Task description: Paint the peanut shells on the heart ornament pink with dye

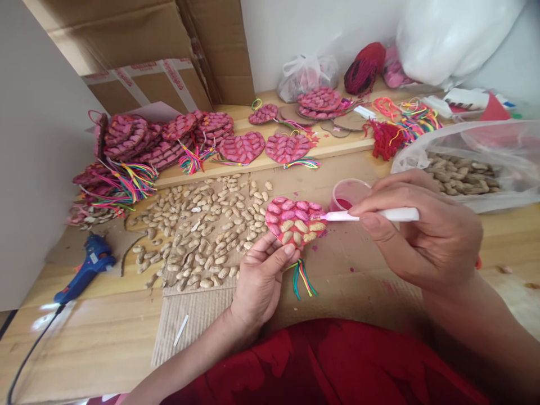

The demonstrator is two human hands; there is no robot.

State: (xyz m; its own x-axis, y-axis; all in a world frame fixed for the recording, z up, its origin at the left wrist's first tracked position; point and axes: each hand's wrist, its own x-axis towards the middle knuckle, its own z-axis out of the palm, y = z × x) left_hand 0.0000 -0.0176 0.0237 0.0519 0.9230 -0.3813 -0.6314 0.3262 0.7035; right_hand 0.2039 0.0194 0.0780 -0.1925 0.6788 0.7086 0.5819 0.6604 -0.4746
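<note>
The single view looks forward and down from the head, fairly near.

I see a worktop [105,349] of smooth wood with a light sheen. The cardboard sheet [198,320] on it is matt and ribbed. The peanuts [219,225] are rough-shelled and matt. My brush handle [399,214] is smooth white; the glue gun [86,267] body is blue plastic.

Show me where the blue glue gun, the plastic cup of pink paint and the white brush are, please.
Blue glue gun [80,279]: head view, on its handle.
Plastic cup of pink paint [352,192]: head view, on its inner wall.
White brush [403,214]: head view, on the rear of its handle.
</note>
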